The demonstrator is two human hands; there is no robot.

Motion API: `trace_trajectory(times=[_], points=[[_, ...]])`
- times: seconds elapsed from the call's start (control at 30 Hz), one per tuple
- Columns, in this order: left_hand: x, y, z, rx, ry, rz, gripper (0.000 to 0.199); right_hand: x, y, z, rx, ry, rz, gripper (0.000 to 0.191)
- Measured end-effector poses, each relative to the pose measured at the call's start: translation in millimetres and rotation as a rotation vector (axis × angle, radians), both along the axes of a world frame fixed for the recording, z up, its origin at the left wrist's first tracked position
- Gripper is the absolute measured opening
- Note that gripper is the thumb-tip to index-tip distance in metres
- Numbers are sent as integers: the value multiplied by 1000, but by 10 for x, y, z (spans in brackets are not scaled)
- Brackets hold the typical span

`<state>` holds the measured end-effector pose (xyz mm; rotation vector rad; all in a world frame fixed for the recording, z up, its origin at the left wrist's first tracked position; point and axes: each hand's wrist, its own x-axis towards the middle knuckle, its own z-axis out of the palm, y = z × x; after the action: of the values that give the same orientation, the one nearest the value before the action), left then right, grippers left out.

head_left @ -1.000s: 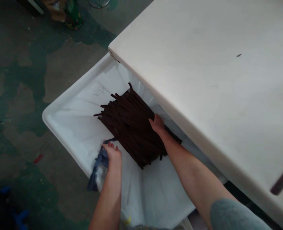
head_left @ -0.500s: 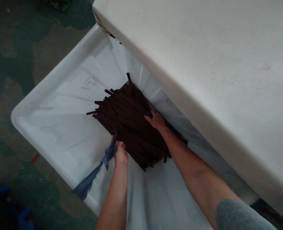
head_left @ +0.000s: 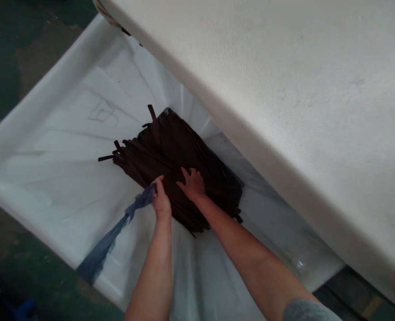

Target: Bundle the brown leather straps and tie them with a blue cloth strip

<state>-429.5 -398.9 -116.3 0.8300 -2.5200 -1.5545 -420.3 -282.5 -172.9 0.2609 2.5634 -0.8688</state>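
A pile of flat dark brown strips [head_left: 164, 149] lies in the bottom of a deep white bin [head_left: 67, 147], with a few strip ends sticking out at the left. My left hand [head_left: 161, 203] is closed around the upper end of a twisted, frayed blue cloth strip [head_left: 112, 238] at the near edge of the pile. From there the cloth runs down across the bin's rim. Fingers spread, my right hand [head_left: 194, 183] rests on top of the brown strips near their middle, gripping none that I can see.
A large pale table or padded surface [head_left: 284, 89] overhangs the bin on the right. Green, worn floor [head_left: 47, 263] shows at the left. Blue objects [head_left: 22, 307] sit in the lower left corner.
My right hand has moved left across the pile, from its far right edge to nearer its middle. My left hand still holds the blue cloth. The view has shifted and come closer.
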Motion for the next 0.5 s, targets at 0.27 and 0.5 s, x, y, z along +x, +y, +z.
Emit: trace_trajectory(times=[0.27, 0.5], points=[[-271, 490, -504, 196, -92, -232, 46, 142, 442, -246, -27, 35, -297, 48], [-274, 476, -530, 160, -99, -266, 46, 410, 1322, -800, 208, -188, -739, 47]])
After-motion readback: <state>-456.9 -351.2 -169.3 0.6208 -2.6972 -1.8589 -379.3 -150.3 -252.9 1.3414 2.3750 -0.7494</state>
